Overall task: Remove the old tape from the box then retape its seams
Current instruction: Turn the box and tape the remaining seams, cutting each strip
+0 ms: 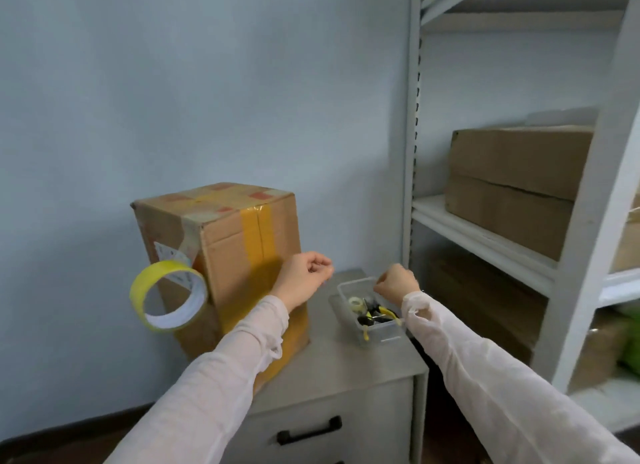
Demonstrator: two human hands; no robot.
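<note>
Head view: left hand (304, 273) and right hand (396, 283) curled beside box (239, 252).

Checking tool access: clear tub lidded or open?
Open: no lid on the clear tub; small tape roll and yellow-handled tools lie exposed inside.

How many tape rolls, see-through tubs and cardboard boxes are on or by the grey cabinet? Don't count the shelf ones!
Tape rolls: 2, the big yellow roll beside the cardboard box and a small roll inside the clear tub
Clear tubs: 1
Cardboard boxes: 1
Total: 4
</note>
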